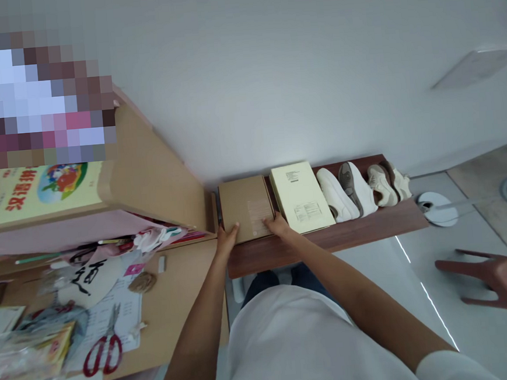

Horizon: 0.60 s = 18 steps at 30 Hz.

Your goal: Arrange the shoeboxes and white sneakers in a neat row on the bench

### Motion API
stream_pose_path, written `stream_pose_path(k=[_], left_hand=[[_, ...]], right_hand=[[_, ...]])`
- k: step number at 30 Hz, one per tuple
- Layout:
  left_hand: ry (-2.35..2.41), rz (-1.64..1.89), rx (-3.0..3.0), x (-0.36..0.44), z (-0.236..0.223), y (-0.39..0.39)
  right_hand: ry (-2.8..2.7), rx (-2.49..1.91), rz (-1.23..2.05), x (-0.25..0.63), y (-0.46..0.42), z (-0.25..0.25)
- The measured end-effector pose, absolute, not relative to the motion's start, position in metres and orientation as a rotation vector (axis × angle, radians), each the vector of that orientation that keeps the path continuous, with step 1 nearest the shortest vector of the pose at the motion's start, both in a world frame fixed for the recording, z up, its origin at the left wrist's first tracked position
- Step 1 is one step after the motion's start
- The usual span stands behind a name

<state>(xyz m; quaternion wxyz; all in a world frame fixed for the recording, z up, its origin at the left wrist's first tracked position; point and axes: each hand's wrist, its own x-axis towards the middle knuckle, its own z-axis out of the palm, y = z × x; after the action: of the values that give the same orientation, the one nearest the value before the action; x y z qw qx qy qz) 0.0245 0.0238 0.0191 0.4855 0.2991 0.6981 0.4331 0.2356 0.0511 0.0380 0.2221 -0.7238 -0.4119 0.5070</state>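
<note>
A brown cardboard box (243,205) lies flat at the left end of a dark wooden shelf (327,240) against the wall. My left hand (228,239) grips its near left corner, and my right hand (277,224) its near right corner, thumbs on top and the other fingers over the sides, mostly hidden. Just right of it lies a pale yellow box (302,198) with printed labels. Further right on the same shelf stand a pair of white shoes (337,195) with a grey part and a pair of beige sneakers (382,185).
On the left, a desk (185,277) holds red-handled scissors (103,351), papers, plastic bags and a coil of brown twine (142,282). Its upright side panel (155,162) rises beside the cardboard box. A reddish plastic stool (502,281) is on the floor at right, near a round white object (441,208).
</note>
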Motion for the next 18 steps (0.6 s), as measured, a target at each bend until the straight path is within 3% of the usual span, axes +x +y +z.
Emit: stream_pose_path(k=[18], left_hand=[[1.589, 0.99, 0.589, 0.021, 0.006, 0.02]], right_hand=[[-1.032, -1.857, 1.433, 0.231, 0.042, 0.035]])
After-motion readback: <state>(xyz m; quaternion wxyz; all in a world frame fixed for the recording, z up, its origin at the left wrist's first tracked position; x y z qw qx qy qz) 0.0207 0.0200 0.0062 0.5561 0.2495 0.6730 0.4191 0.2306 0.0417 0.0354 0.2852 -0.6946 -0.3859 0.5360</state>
